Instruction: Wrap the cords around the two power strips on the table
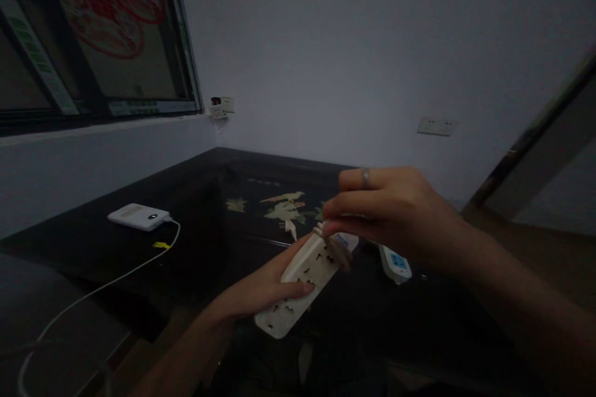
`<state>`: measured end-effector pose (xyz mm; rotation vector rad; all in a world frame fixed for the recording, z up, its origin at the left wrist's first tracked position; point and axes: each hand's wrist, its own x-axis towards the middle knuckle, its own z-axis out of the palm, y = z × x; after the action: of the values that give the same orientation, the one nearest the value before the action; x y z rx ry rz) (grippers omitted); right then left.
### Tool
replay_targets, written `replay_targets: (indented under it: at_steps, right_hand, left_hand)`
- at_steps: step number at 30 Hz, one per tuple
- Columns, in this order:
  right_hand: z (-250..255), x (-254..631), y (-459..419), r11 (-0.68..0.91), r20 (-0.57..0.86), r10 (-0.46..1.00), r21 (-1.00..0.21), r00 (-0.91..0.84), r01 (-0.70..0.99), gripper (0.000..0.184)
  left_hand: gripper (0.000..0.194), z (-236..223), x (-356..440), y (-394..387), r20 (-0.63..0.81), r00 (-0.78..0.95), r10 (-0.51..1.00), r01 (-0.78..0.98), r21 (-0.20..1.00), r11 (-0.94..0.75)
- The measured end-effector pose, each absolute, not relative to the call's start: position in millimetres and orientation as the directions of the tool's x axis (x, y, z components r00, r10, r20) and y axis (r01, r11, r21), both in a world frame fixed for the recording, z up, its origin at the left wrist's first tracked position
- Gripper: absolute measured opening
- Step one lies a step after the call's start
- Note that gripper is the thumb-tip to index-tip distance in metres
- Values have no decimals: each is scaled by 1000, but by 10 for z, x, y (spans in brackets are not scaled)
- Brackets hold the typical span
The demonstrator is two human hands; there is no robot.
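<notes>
A white power strip (298,282) with several sockets is held tilted above the dark table. My left hand (267,282) grips its lower half, thumb across the socket face and fingers behind it. Around the strip's upper end runs its pale cord (339,251), wrapped over the sockets. My right hand (379,201), with a ring on one finger, pinches the cord at that end. Just beyond the strip, a pale plug (290,228) shows on the table side. Part of the cord is hidden behind the strip and my fingers.
A white power bank (138,216) with a white cable (107,283) lies at the left of the black table (200,192), near a yellow tag (161,245). Right of my hands is another power strip (395,263) with blue sockets. Wall sockets (437,126) are behind.
</notes>
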<state>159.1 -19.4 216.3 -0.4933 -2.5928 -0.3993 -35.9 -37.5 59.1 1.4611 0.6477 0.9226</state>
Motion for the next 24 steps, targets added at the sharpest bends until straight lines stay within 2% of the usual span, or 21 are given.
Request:
replay_targets:
  at_steps: [5, 11, 15, 17, 20, 24]
  right_hand:
    - [2022, 1553, 45, 911, 435, 380, -20, -816, 413, 18]
    - [1802, 1476, 198, 892, 334, 435, -286, -836, 350, 14]
    - [1712, 1519, 284, 734, 250, 533, -612, -808, 295, 17]
    - [1670, 1563, 321, 627, 193, 560, -734, -806, 259, 19]
    - [1621, 1641, 348, 533, 160, 598, -811, -785, 241, 19]
    - [1605, 1718, 338, 517, 189, 646, -821, -739, 242, 18]
  left_hand:
    - [71, 696, -378, -415, 86, 700, 709, 55, 983, -174]
    - [66, 735, -377, -497, 15, 733, 680, 224, 939, -262]
    - [70, 717, -384, -586, 62, 718, 693, 206, 933, -296]
    - [72, 710, -376, -640, 94, 709, 699, 181, 934, -308]
    - [71, 699, -356, -693, 112, 671, 733, 182, 934, -309]
    - [73, 671, -334, -676, 74, 647, 759, 219, 936, -277]
